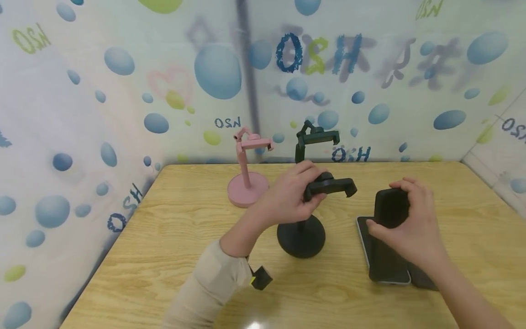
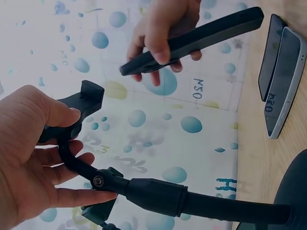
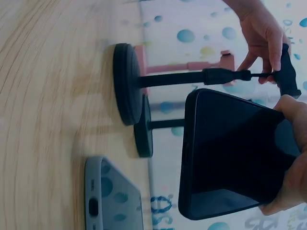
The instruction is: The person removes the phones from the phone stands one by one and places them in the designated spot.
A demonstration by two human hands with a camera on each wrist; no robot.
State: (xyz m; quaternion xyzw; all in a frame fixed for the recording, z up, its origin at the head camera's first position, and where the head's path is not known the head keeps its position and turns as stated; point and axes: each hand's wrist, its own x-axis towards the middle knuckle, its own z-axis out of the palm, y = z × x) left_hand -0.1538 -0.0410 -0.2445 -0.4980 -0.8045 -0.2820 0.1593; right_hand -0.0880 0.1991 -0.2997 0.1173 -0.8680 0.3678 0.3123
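My left hand grips the holder clamp at the top of a black phone stand, thumb on one side and fingers around the back. In the left wrist view the stand's jointed arm runs from the clamp towards its base. To the right, my right hand holds a black smartphone by its edges, raised off the table. Its dark screen shows in the right wrist view. In the left wrist view that phone is seen edge-on, apart from the clamp.
A pink phone stand and a dark green phone stand stand behind the black one. Under my right hand lie a light-edged phone and a dark phone, side by side on the wooden table. A patterned curtain hangs behind.
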